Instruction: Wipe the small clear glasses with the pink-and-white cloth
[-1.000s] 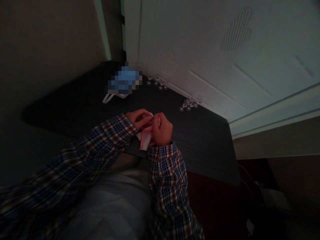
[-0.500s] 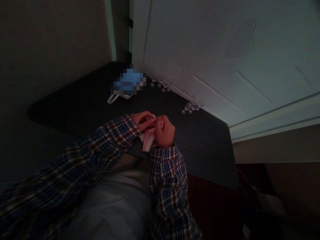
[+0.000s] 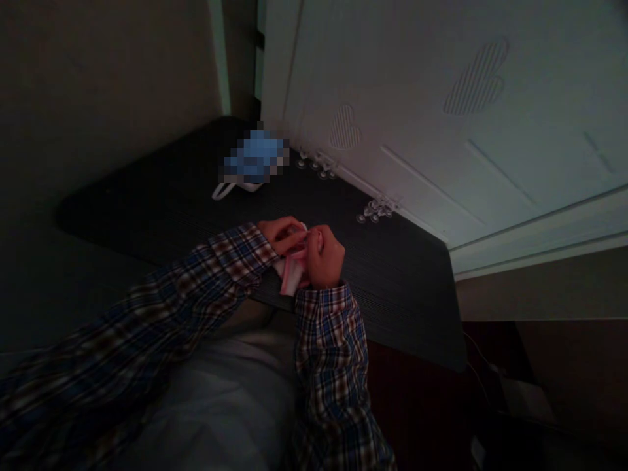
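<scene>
Close together over the front edge of a dark table (image 3: 402, 281), both hands grip a small pink-and-white piece of cloth (image 3: 293, 273). My left hand (image 3: 282, 234) pinches its upper left part, the fingertips partly hidden. Curled like a fist, my right hand (image 3: 326, 257) holds the right side of the cloth near the left fingertips. A loose flap with a pink edge hangs down between the wrists. In the dim light, the exact kind of cloth item cannot be made out.
A blurred-out blue item with a white strap (image 3: 226, 190) lies at the back of the table. Several clear suction cups (image 3: 377, 208) sit along the base of a white panel (image 3: 402, 85) with heart reliefs. A pale cable (image 3: 478, 347) runs down at the right.
The hands stay nearly in place on the cloth, with only a slight shift of the fingers. The whole view has moved a little.
</scene>
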### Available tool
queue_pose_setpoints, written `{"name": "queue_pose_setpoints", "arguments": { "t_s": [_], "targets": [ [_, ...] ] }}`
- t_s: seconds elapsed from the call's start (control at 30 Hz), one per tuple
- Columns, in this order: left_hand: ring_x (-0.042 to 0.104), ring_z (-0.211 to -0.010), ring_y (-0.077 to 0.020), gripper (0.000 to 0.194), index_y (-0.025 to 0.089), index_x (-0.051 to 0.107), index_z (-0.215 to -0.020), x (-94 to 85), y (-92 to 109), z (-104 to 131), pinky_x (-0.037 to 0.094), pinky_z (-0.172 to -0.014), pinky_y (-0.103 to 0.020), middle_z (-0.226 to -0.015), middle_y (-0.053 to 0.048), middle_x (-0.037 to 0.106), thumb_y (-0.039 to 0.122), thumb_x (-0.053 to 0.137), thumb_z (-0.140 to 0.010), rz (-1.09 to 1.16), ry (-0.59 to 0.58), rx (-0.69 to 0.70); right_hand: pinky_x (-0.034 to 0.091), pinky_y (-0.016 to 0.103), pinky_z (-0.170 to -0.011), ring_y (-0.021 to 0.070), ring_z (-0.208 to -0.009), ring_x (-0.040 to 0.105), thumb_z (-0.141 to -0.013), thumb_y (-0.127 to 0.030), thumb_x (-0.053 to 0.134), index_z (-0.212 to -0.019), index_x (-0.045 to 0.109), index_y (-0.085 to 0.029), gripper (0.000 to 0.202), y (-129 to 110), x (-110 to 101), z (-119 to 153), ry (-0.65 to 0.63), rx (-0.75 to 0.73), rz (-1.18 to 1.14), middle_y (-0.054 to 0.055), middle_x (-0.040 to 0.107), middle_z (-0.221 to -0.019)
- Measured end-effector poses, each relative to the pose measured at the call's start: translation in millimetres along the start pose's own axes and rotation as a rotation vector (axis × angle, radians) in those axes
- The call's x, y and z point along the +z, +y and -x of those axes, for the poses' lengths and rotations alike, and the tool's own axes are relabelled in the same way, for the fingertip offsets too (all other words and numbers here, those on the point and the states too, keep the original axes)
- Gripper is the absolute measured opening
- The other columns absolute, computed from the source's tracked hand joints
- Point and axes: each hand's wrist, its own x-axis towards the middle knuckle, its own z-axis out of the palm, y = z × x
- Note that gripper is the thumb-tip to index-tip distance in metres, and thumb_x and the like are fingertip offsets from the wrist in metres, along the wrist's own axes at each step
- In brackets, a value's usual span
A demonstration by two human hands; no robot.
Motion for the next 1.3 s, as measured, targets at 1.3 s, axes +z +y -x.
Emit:
{"name": "queue_pose_setpoints", "arguments": {
  "t_s": [1.3],
  "targets": [
    [0.051,-0.057,-0.0088,0.032,0.016,0.062,-0.089,-1.7,10.8,5.1,0.035,-0.053,-0.018,-0.065,0.001,0.058,0.043,0.050,-0.078,-0.139,0.010,0.026,0.035,0.021,-0.063,0.0094,-0.066,0.052,-0.088,-0.035,0.031,-0.077,0.054,-0.019,0.029,2.4,-2.4,-2.8,0.008,-0.007,0.000,-0.001,0.058,-0.071]
  ]
}}
